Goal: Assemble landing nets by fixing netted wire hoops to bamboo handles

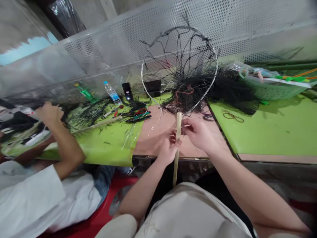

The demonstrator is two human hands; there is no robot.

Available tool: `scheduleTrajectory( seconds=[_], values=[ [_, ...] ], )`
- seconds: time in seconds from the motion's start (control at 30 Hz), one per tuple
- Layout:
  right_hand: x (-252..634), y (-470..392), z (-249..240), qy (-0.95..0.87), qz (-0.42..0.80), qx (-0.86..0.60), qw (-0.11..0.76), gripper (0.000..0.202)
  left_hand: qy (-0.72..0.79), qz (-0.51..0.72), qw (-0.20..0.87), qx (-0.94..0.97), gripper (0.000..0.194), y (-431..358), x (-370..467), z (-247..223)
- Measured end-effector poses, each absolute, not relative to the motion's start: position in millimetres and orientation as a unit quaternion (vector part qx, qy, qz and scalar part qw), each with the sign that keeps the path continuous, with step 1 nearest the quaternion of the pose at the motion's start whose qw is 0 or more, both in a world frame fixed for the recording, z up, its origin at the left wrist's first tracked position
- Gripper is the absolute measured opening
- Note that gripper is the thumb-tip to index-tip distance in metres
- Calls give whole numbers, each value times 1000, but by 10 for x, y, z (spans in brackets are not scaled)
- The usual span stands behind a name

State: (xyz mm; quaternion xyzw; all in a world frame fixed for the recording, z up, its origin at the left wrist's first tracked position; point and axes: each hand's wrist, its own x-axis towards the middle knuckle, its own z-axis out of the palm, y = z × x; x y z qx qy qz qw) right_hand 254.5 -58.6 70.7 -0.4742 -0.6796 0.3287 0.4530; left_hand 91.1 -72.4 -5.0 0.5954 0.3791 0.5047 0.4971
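Observation:
My left hand (169,148) is closed around a pale wooden stick (178,122), which stands nearly upright in front of me with its lower end over my lap. Close to the stick's right side, the fingers of my right hand (196,132) are pinched together. Something thin like a wire shows at those fingertips, too small to make out surely. Beyond both hands rises a large silvery wire hoop (217,66) with black netting (183,59) strung across it. The net's dark mass gathers on the table behind the stick.
Pliers (140,116), loose wires (130,135), a water bottle (112,93), a green bottle (86,93) and a phone (127,92) lie or stand to the left. At right sits a green basket (269,89) near a twist of cord (232,115). A co-worker's arm (64,138) reaches in at left.

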Motion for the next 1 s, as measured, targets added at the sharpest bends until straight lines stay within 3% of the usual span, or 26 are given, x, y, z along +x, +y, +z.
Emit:
scheduleTrajectory(
  seconds=[0.07,0.13,0.23,0.47,0.67,1.0],
  values=[
    [2548,-617,737,-657,359,-473,464,19,411,583,408,569,76,-681,850,2],
    [2565,-652,800,-651,362,-480,463,19,454,628,283,565,89,-612,751,139],
    [2595,-697,895,-676,314,-499,443,21,467,602,206,614,69,-491,606,460],
    [2515,-783,955,-684,196,-554,433,24,457,530,335,630,31,-400,646,952],
    [2462,-956,993,-674,163,-549,466,20,440,522,416,600,36,-529,618,1030],
    [2359,-1109,896,-673,104,-544,491,21,396,555,435,588,22,-704,925,897]
  ],
)
